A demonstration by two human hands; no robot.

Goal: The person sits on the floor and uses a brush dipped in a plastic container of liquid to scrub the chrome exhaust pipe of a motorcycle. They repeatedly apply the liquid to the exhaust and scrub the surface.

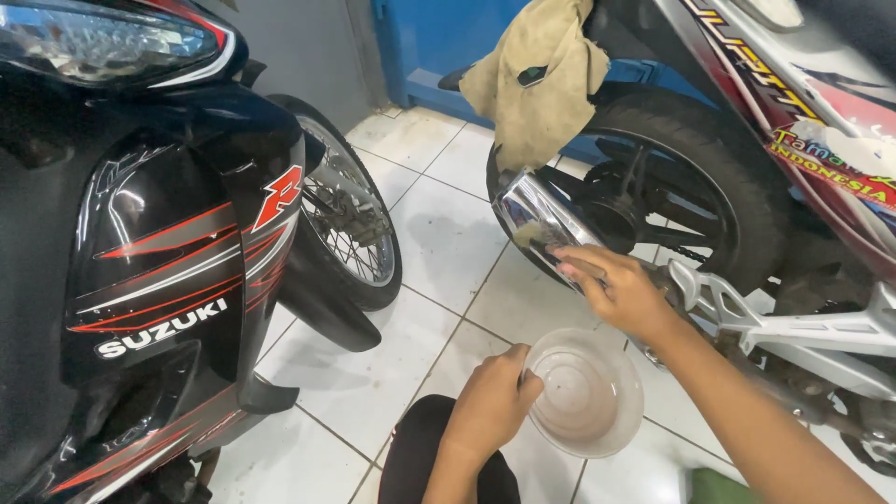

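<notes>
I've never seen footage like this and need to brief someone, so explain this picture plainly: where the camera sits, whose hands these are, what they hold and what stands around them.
There is one picture, taken by a camera worn on a person's head, looking down at their own two bare hands. The right hand presses a small brush or pad, too blurred to tell which, against the chrome exhaust pipe of a motorbike on the right. The left hand grips the rim of a clear plastic bowl held just below. A tan cloth hangs over that bike's rear. A black scooter stands on the left. Both are parked on a white tiled floor.
</notes>
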